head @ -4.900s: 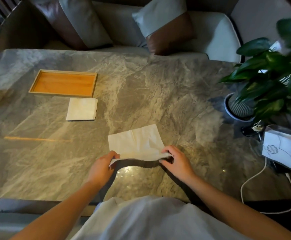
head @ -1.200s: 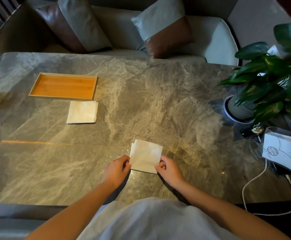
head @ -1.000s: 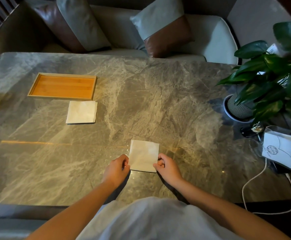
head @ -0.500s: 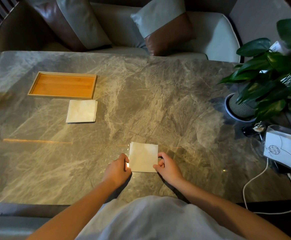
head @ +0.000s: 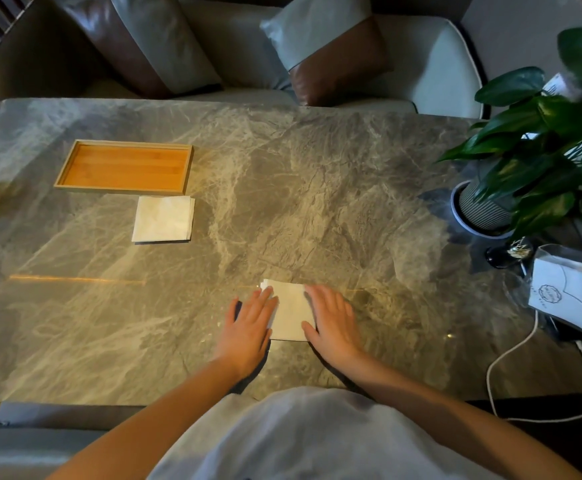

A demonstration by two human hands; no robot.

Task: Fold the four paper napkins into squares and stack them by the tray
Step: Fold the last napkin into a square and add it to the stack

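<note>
A white paper napkin (head: 290,311) folded into a small square lies on the marble table near the front edge. My left hand (head: 249,327) lies flat with spread fingers over its left edge. My right hand (head: 331,322) lies flat over its right edge, so only the middle strip of the napkin shows. Far to the left, a stack of folded napkins (head: 163,219) sits right in front of the wooden tray (head: 64,169), near the tray's right end. The tray holds nothing.
A potted plant (head: 483,209) stands at the table's right side. In front of it is a clear napkin holder (head: 570,292) with white napkins, and a white cable (head: 511,355) loops off the table edge. A sofa with cushions runs behind the table.
Both hands went from pinching the folded napkin's side edges to lying flat on top of it, pressing it down. Earlier the napkin was a wide rectangle; it is now a small square.
</note>
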